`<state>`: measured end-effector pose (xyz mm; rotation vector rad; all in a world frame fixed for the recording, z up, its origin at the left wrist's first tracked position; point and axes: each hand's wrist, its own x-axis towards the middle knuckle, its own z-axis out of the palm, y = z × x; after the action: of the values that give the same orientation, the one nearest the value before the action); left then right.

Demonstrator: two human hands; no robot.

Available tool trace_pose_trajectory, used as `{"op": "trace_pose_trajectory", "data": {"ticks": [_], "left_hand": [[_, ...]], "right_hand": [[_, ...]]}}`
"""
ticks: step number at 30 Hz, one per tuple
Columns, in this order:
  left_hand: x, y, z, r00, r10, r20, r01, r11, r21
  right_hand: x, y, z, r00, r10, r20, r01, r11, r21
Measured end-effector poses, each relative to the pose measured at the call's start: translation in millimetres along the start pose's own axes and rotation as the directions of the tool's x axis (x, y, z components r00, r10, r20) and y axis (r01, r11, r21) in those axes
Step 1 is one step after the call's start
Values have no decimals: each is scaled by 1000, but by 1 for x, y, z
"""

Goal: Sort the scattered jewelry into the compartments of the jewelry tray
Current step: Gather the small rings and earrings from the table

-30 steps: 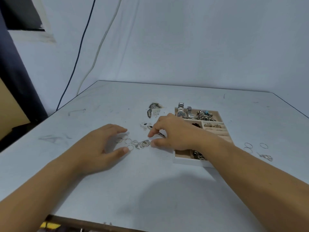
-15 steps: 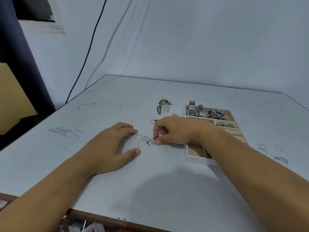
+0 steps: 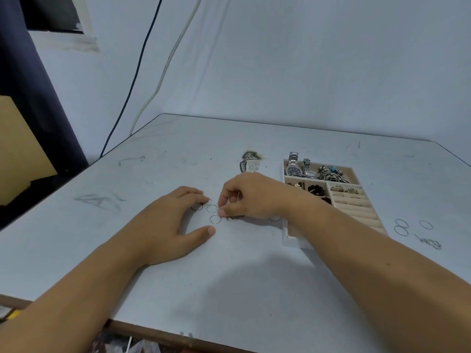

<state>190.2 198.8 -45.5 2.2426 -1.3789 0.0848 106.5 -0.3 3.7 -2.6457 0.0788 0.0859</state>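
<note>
L hand [image 3: 175,222] is lying palm-down near the middle of the tabletop [image 3: 229,281], fingers relaxed & spread, tips touching a thin hoop [image 3: 197,207], prob. pinning it so it isn't sliding. R hand [image 3: 252,197] is reaching over from the tray side, wrist raised, fingers curled, thumb & forefinger pinching a small tangled piece [image 3: 232,218] beside two other hoops [image 3: 215,219]. Hands are sitting close, not touching. Jewelry tray [image 3: 293,242] is standing toward the right edge, part-filled w/ watches [image 3: 294,169]; loose hoops [image 3: 401,226] are lying beyond it.
</note>
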Motion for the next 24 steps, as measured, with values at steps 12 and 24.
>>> {"op": "trace_pose_trajectory", "data": {"ticks": [12, 24], "left_hand": [[1, -1, 1, 1000, -9, -3, 9, 1000, -21], [1, -2, 1, 1000, -5, -6, 5, 1000, -20]], "right_hand": [[4, -6, -8, 979, 123, 161, -112, 991, -74], [-9, -8, 10, 993, 102, -55, -101, 995, 24]]}}
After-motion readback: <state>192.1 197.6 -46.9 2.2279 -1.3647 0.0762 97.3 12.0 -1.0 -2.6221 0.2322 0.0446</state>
